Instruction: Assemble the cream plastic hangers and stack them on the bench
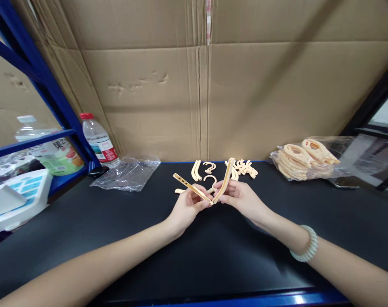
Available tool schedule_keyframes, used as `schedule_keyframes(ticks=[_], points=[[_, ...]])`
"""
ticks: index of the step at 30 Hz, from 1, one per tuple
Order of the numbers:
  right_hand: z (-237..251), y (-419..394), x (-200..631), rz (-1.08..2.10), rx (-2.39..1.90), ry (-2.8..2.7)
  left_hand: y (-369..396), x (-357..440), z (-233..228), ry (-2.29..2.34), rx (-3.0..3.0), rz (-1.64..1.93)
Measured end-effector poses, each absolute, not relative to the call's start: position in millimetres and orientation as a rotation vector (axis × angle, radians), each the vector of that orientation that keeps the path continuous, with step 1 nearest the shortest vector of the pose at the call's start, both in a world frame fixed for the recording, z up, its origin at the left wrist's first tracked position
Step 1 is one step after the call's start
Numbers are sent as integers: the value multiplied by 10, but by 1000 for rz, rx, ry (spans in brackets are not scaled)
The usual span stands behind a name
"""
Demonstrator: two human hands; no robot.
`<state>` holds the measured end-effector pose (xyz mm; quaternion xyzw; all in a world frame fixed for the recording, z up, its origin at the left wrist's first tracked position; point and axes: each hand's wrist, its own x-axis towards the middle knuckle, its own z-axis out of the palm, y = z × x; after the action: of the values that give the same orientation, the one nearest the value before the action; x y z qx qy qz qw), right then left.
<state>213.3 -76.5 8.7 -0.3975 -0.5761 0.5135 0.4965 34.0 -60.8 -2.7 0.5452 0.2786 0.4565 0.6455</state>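
Observation:
My left hand [188,205] is closed on a cream plastic hanger arm [182,181] with a row of slots, tilted up to the left. Between the fingers of my right hand [241,197] is a curved, grooved hanger arm [227,174], rising to the right. Their lower ends meet between my fingertips; whether they are joined I cannot tell. Just behind my hands a hanger hook [209,178] shows, partly hidden by my fingers. Another cream piece [179,191] lies by my left hand.
Farther back are curved hanger arms [196,170], more hooks [209,165] and a pile of small pieces [247,168]. A clear bag of hanger parts [304,160] lies right. Left are a crumpled plastic bag [130,172], a water bottle [99,140] and a white device [21,198].

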Motion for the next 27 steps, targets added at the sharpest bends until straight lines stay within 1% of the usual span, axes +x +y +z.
schedule_keyframes(ticks=[18, 27], points=[[89, -861, 2086, 982, -935, -1553, -628, 329, -20, 669, 1239, 1046], [42, -837, 2086, 1047, -920, -1475, -648, 329, 14, 701, 1292, 1013]])
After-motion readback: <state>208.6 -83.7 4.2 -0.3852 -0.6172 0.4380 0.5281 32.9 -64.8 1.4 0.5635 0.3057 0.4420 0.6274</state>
